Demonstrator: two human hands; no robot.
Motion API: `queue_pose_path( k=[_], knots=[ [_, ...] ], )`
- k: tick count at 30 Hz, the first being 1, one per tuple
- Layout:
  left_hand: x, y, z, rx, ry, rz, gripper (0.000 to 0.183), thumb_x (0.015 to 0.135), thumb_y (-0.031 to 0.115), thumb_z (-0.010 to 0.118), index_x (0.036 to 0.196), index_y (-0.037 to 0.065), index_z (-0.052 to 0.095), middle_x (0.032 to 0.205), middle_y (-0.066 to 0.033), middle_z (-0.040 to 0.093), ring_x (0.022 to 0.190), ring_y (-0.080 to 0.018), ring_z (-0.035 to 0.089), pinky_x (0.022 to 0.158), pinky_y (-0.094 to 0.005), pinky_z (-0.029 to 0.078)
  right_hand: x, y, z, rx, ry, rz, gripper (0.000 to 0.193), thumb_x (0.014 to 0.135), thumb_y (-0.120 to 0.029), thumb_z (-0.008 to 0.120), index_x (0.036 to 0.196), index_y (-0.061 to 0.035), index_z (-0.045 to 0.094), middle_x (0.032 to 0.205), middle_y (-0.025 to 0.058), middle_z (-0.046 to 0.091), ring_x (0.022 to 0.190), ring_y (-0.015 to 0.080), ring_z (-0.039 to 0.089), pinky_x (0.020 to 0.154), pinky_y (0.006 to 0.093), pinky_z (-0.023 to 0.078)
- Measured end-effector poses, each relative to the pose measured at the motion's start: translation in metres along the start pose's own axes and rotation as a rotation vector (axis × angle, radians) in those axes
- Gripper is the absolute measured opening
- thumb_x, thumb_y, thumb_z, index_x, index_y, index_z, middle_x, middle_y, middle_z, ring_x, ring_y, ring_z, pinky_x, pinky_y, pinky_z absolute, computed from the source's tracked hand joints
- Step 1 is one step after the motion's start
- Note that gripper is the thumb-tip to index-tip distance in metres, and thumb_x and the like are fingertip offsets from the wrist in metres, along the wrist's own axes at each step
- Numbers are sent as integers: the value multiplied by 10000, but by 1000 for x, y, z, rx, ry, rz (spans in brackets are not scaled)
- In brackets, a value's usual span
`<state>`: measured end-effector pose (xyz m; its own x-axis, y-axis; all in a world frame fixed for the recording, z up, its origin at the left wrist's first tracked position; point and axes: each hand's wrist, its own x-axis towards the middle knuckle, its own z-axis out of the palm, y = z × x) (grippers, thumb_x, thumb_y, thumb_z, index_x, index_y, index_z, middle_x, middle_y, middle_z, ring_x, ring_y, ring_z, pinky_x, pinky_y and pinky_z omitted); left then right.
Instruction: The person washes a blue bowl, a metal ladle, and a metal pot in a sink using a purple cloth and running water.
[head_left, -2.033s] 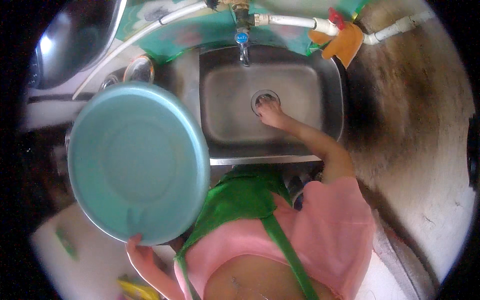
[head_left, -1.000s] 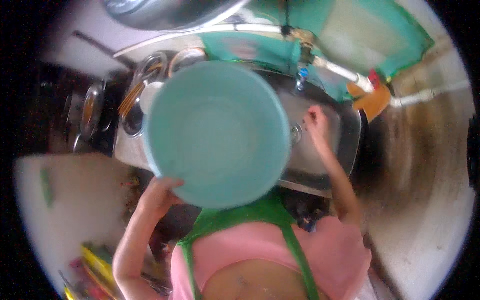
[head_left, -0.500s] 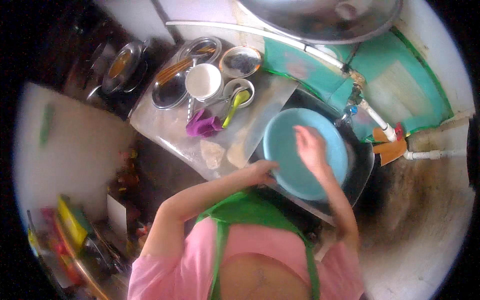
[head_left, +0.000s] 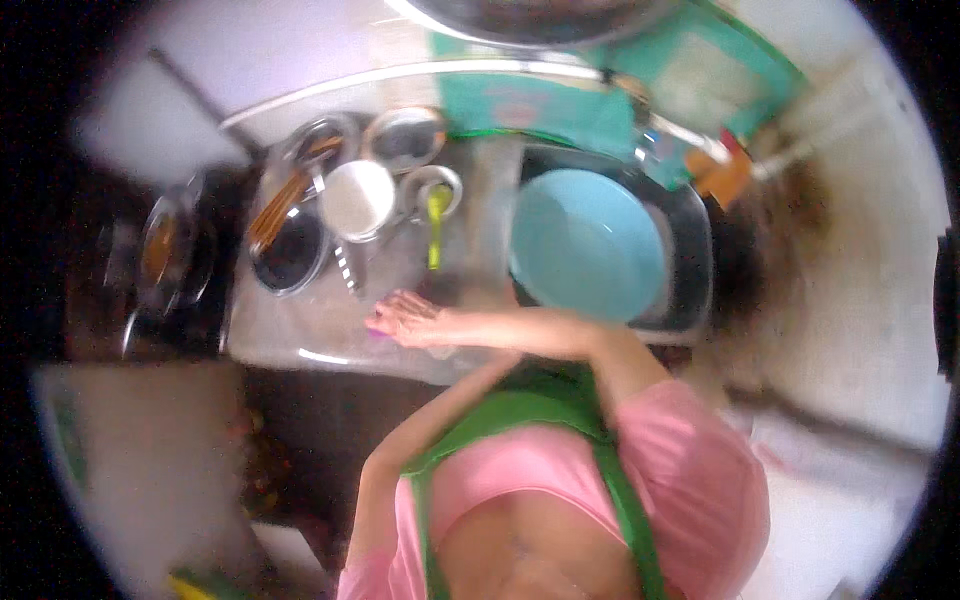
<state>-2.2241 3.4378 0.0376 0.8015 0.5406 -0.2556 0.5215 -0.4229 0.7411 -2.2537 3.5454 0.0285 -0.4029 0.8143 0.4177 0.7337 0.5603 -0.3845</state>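
Desk [head_left: 270, 330] runs along the wall, with the sink [head_left: 697, 265] set in its right end. Big metal pan [head_left: 550, 18] sits above the desk's far edge, only its lower part in view. Blue basin [head_left: 590, 245] is in the sink, right end of desk, toward the sink's left side; can't tell if it touches the bottom. Right hand [head_left: 405, 318] is stretched across the body to the desk's front edge, left of center, palm down. Grip there is blurred; can't tell if it's spread or pinching. Left hand [head_left: 516, 297]: just a sliver above the right forearm, next to the basin's near-left rim; grip hidden, can't tell. Dark round plate [head_left: 292, 255] near the desk's left edge. Bowl with dark inside [head_left: 405, 140] at the far edge, roughly mid-desk. White bowl [head_left: 358, 198] between those two, a bit nearer the front than the dark-inside bowl. White cup [head_left: 455, 190] to its right, lime spoon [head_left: 434, 235] in it, handle pointing at the front edge. Bundle of chopsticks [head_left: 280, 210] by the left edge, overlapping the plate. Striped handle [head_left: 345, 268] in front of the white bowl. Purple piece [head_left: 378, 333] at the front edge, mostly covered by the right hand.
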Motion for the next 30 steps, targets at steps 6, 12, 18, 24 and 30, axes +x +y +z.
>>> queue_pose_path(
  k=[6, 12, 18, 24, 30],
  knots=[
    [43, 58, -32, 648, 195, 544, 252, 760, 99, 526, 1010, 64, 524, 883, -94, 584, 886, -216, 539, 874, -324, 360, -73, -19, -241, 478, 282, 702, 316, 799, -232, 593, 1044, -42, 528, 966, 81, 580, 787, 202, 591, 661, 310, 479],
    [120, 89, 2, 726, -328, 758, 232, 686, 113, 548, 913, 67, 552, 838, -131, 593, 836, -282, 575, 774, -389, 418, -256, 23, -373, 789, 1094, 1226, 319, 867, -285, 521, 1058, -30, 537, 908, 41, 597, 780, 114, 558, 678, 266, 465],
    [164, 236, 34, 511, 31, 749, 182, 691, 97, 536, 864, 40, 536, 670, -153, 574, 595, -311, 580, 552, -412, 449, -384, 51, -460, 598, 1356, 1170, 253, 876, -237, 503, 1009, -30, 565, 883, 23, 588, 731, 115, 543, 661, 256, 449],
    [206, 315, 53, -152, 299, 515, 224, 728, 57, 485, 928, -21, 548, 667, -201, 567, 586, -340, 560, 550, -406, 430, -321, 42, -461, -320, 323, 1183, 366, 744, -310, 550, 937, -1, 566, 1111, 153, 486, 1072, 347, 424, 814, 436, 372],
    [211, 294, 61, -252, 268, 297, 212, 868, 157, 449, 823, -32, 534, 623, -71, 524, 580, -124, 454, 535, -306, 387, -312, 101, -436, -683, 548, 952, 327, 778, -226, 492, 1057, -68, 558, 1091, 69, 509, 1067, 267, 407, 820, 445, 315]
  ],
)
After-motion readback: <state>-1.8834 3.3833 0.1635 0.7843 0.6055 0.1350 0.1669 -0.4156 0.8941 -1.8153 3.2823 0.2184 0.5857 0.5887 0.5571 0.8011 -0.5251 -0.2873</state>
